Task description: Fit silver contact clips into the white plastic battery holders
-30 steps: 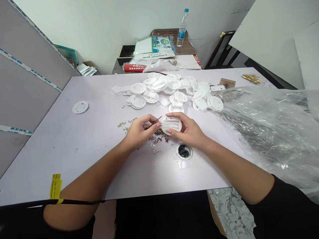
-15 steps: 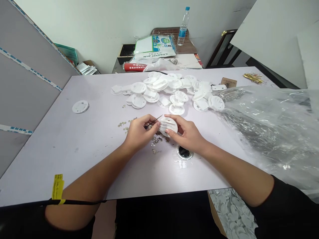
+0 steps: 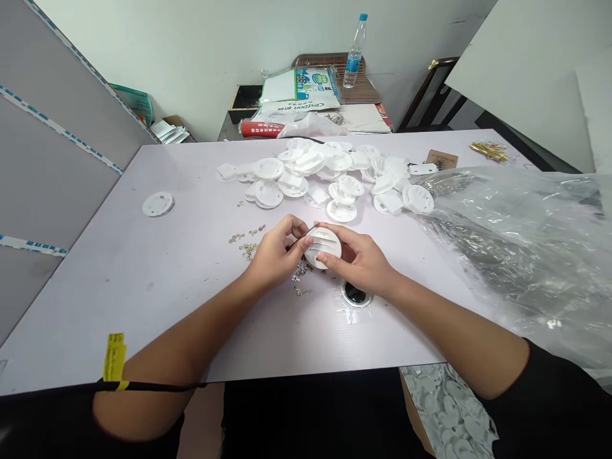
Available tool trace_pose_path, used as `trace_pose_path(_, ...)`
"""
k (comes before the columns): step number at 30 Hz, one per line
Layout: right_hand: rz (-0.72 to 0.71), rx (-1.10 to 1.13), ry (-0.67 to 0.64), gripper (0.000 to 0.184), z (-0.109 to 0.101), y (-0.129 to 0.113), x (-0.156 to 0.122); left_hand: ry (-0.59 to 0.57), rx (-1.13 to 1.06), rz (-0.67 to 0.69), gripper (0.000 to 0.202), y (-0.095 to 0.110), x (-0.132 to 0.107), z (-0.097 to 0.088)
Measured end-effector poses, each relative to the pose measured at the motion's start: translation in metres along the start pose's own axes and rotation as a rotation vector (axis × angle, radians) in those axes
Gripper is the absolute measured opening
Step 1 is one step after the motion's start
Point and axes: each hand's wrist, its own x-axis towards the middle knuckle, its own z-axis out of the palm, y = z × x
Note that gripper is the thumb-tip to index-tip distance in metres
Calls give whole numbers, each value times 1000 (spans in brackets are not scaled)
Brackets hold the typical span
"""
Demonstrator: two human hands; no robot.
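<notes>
Between my two hands is a white round plastic disc (image 3: pixel 323 248) with raised slots across its face, tilted toward me. My right hand (image 3: pixel 361 255) grips its right side, thumb on the face and fingers behind. My left hand (image 3: pixel 280 252) is closed around a thin, dark, pointed tool (image 3: pixel 306 234), too slim to name surely. Its thumb touches the disc's left edge. Beneath the hands lie small metal pieces (image 3: pixel 302 270), partly hidden by the disc, with more metal pieces (image 3: pixel 248 248) left of my left hand.
A heap of white discs (image 3: pixel 310 162) spreads along the table's far side. One lone disc (image 3: pixel 157 204) lies left. A black-centred round piece (image 3: pixel 356 293) sits near my right wrist. Clear plastic bags (image 3: pixel 516 255) cover the right side. A box of white parts (image 3: pixel 449 408) stands below the front edge.
The disc has turned to show its face more squarely. The tool's tip has come down against the disc's upper left edge. Both hands keep their hold; the whole view has shifted slightly.
</notes>
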Motion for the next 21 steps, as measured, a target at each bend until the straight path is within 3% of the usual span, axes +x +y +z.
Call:
trace_pose_path(6, 8, 13, -9, 57, -1, -1, -1, -90, -157, -52, 33, 2, 1, -1)
trace_pose_path(11, -77, -194, 17, 88, -1, -8, -1, -220, -350, -164, 36, 10, -2, -2)
trace_pose_path(15, -180, -299, 92, 75, -2, -8, -1, -266, -389, -208, 32, 14, -4, -4)
trace_pose_path(21, -294, -354, 104, 68, 0, -5, -1, -279, -376, -138, 32, 11, -5, 0)
